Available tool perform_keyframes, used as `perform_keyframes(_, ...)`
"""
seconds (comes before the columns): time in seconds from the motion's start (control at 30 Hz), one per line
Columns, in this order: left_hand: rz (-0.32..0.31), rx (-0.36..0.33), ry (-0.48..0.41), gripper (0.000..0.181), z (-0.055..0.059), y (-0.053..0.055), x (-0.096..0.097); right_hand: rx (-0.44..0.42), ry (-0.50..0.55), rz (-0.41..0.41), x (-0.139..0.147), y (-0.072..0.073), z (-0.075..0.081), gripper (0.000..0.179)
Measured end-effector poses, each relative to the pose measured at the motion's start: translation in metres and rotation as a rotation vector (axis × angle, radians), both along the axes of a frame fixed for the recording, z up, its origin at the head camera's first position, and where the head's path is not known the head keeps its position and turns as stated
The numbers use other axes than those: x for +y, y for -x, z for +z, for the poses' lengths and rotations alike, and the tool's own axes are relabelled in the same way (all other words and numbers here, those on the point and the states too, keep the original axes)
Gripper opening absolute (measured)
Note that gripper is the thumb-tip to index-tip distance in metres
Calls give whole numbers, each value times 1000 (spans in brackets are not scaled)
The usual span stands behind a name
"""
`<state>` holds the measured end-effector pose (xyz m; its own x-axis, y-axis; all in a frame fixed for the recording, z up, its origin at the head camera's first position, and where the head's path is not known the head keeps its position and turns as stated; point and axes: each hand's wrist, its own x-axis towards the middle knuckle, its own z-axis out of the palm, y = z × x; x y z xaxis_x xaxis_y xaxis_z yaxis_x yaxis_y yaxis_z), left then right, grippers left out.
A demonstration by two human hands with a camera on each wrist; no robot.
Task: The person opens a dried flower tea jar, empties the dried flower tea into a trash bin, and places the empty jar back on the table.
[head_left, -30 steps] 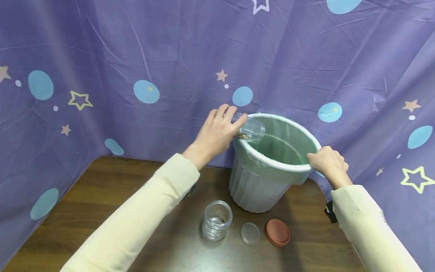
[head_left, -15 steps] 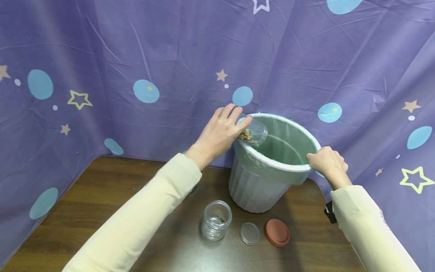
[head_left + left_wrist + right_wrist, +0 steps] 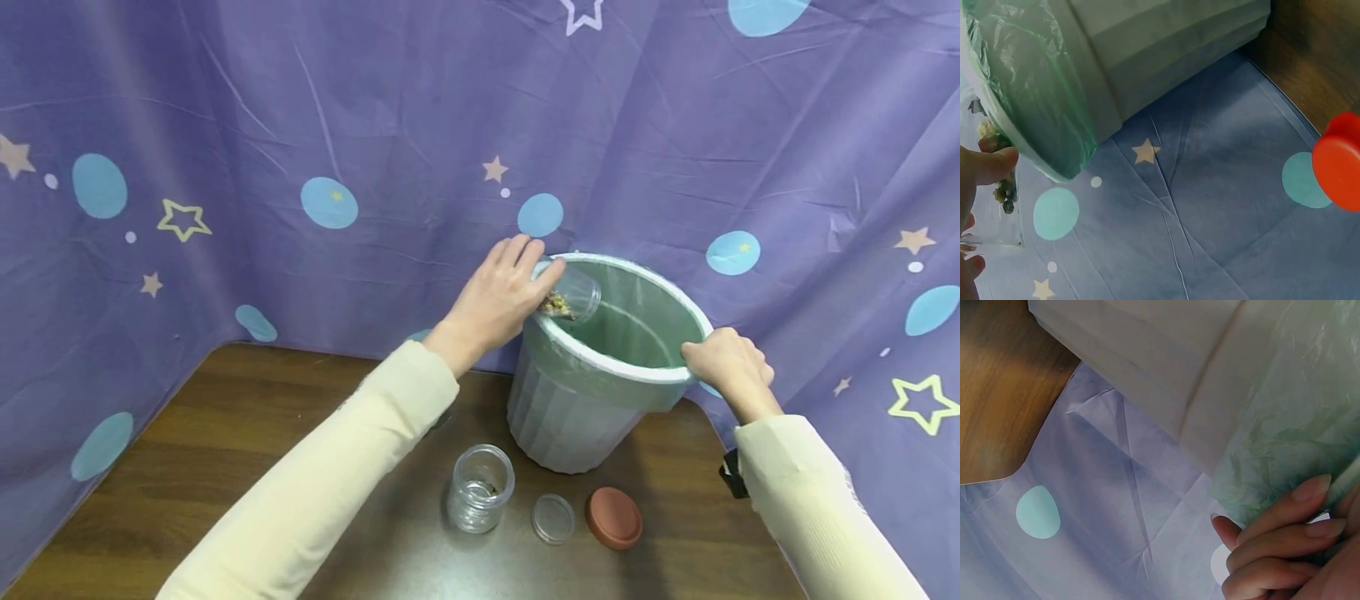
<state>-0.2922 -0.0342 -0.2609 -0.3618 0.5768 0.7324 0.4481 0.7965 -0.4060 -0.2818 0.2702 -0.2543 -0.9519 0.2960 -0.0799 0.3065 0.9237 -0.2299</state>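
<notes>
My left hand holds a clear jar tipped on its side, its mouth over the left rim of a grey bin. Dried yellow and brown bits, like dried flowers, lie along the jar's lower side. In the left wrist view the thumb presses the jar beside those bits. A pale green liner bag folds over the bin's rim. My right hand grips the opposite rim, with curled fingers against the liner in the right wrist view.
On the wooden table stand an uncovered clear jar with a few specks inside, a clear lid and a red-brown lid. A red object shows in the left wrist view. A purple curtain hangs behind the bin.
My left hand and the tilted jar have shifted slightly right, further over the bin. The dried bits show more plainly inside the jar. The right hand keeps its grip on the rim.
</notes>
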Motion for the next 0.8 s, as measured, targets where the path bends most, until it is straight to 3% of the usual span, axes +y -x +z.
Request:
perform_keyframes(0.23,-2,63,9,32,-1,1,6,0,16,-13,2,-2,-2,45)
perform_keyframes(0.5,47,73,-24,33,-6,2,7,-2,15,-12,0,0,-1,47)
perform_keyframes(0.63,48,26,-32,38,-7,1,6,-5,12,-15,0,0,-1,48)
perform_keyframes(0.8,37,-113,-47,49,-9,-3,2,-9,12,-16,-1,0,0,48)
